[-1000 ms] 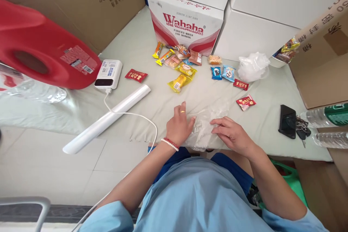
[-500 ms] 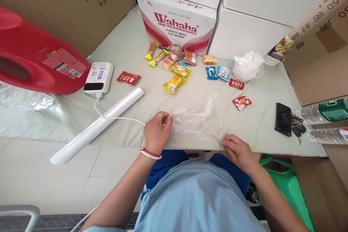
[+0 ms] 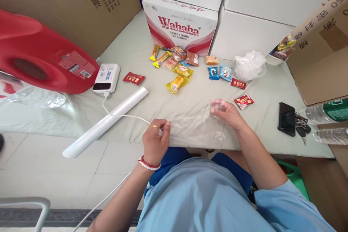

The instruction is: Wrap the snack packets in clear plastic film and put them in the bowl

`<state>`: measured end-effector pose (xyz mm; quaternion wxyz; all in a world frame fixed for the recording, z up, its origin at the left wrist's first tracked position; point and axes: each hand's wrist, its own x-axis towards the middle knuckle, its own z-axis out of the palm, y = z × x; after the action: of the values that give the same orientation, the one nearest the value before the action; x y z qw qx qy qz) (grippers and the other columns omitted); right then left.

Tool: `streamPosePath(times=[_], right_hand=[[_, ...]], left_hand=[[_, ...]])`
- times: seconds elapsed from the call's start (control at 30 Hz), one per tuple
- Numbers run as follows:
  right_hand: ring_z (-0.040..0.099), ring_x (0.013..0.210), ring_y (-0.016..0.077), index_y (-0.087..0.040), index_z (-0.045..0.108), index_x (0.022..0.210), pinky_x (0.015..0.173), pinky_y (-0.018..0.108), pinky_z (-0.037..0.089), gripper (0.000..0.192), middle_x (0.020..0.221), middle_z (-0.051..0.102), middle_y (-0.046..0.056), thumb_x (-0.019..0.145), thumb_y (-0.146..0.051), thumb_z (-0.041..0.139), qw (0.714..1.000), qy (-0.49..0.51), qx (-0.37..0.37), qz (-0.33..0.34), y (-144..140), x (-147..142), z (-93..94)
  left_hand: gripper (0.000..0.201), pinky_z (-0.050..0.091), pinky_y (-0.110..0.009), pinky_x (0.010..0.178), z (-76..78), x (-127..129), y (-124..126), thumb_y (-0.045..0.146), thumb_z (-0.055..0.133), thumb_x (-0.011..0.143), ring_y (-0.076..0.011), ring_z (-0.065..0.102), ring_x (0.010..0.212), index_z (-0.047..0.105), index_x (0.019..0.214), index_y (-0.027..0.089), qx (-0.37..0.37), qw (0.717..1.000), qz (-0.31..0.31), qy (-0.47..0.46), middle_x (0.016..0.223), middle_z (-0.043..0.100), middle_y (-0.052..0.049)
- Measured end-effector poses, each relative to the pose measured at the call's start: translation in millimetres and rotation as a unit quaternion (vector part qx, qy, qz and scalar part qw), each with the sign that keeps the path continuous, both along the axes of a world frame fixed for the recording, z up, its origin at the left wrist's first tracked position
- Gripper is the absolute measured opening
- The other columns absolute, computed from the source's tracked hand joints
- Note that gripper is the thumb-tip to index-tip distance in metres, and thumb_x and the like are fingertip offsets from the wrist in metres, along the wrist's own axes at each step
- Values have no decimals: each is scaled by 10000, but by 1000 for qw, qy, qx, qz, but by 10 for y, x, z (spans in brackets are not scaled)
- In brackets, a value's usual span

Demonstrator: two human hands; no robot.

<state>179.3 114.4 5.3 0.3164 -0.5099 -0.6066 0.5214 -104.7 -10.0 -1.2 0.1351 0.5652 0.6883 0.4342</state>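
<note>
A clear plastic bag (image 3: 194,127) lies spread at the near edge of the pale green surface (image 3: 261,123). My left hand (image 3: 154,141) pinches its left edge between thumb and fingers. My right hand (image 3: 227,112) grips the bag's far right part, fingers seen through the film. A red snack packet (image 3: 244,100) lies just right of my right hand. Several wrapped snacks (image 3: 179,70) are scattered farther back, in front of the Wahaha box (image 3: 181,27).
A white roll of bags (image 3: 106,121) and a power bank (image 3: 106,77) with a white cable lie left. A red jug (image 3: 40,58) stands far left. A crumpled white bag (image 3: 250,66), a phone with keys (image 3: 289,119) and water bottles (image 3: 328,110) sit right. Cardboard and white boxes line the back.
My right hand moved from the bag's near right corner up to its far side. The left hand kept its pinch on the left edge. The bag was stretched out from a bunched heap.
</note>
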Motion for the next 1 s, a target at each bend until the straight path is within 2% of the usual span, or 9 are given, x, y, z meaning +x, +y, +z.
streamPosePath(times=[0.1,0.27,0.4,0.53,0.7,0.77,0.83,0.93,1.0], right_hand=[[643,801,181,-215,719,955,768,350,584,401,877,681,21,752,-549,810,998,59,22,-23,126,-190,12],[537,554,143,-219,684,960,495,277,472,378,649,544,-51,720,-498,775,999,23,-30,-16,226,-296,-107],[458,518,115,-205,678,943,489,255,378,341,635,481,-71,741,-477,722,999,-30,-2,-24,251,-305,-185],[435,587,114,-189,697,920,560,258,364,320,668,466,-61,759,-465,719,996,-48,63,-38,251,-300,-141],[489,648,130,-193,711,943,639,271,411,298,734,560,-32,791,-449,711,992,-60,96,-57,217,-252,-124],[508,663,134,-195,711,952,650,273,426,300,774,601,-17,797,-452,710,991,-60,101,-69,204,-199,-142],[506,651,132,-195,706,959,634,269,427,310,789,616,-12,800,-462,710,988,-63,105,-93,193,-126,-154],[485,608,125,-193,698,994,585,260,407,342,777,600,-18,813,-482,701,977,-76,117,-159,141,-5,-151],[491,609,127,-192,690,1028,583,262,412,358,792,602,-13,842,-498,687,961,-84,148,-215,63,67,-149]], left_hand=[[223,495,-300,753,-48,-181,-87,411,558,982,-162,636,716,637,919,211,-35,996,80,-8,742,647,5],[359,557,-389,802,-92,-373,-311,443,602,911,-226,667,850,649,1147,176,-128,991,-8,35,967,641,-66],[354,537,-462,930,170,-281,-307,367,584,932,-304,626,1121,613,1216,157,-34,991,58,115,1183,611,-152],[300,529,-420,887,361,33,-39,407,552,994,-268,641,1028,597,1175,172,18,989,32,144,1081,652,-120],[607,480,-473,853,119,524,404,647,622,908,-364,596,1087,607,1249,146,-129,953,-47,269,1176,656,-187],[486,467,-459,848,-3,614,549,561,601,948,-362,599,1106,632,1208,152,-173,941,-72,280,1172,664,-183],[291,455,-413,800,-85,607,666,421,511,1011,-325,636,1044,665,1071,182,-208,941,-85,252,1092,692,-150],[286,417,-351,701,-135,472,753,333,408,1044,-261,667,832,638,922,215,-232,959,-58,154,889,706,-86],[283,410,-325,679,-140,367,731,362,394,1049,-228,648,718,604,917,225,-193,978,-35,73,767,675,-44]])
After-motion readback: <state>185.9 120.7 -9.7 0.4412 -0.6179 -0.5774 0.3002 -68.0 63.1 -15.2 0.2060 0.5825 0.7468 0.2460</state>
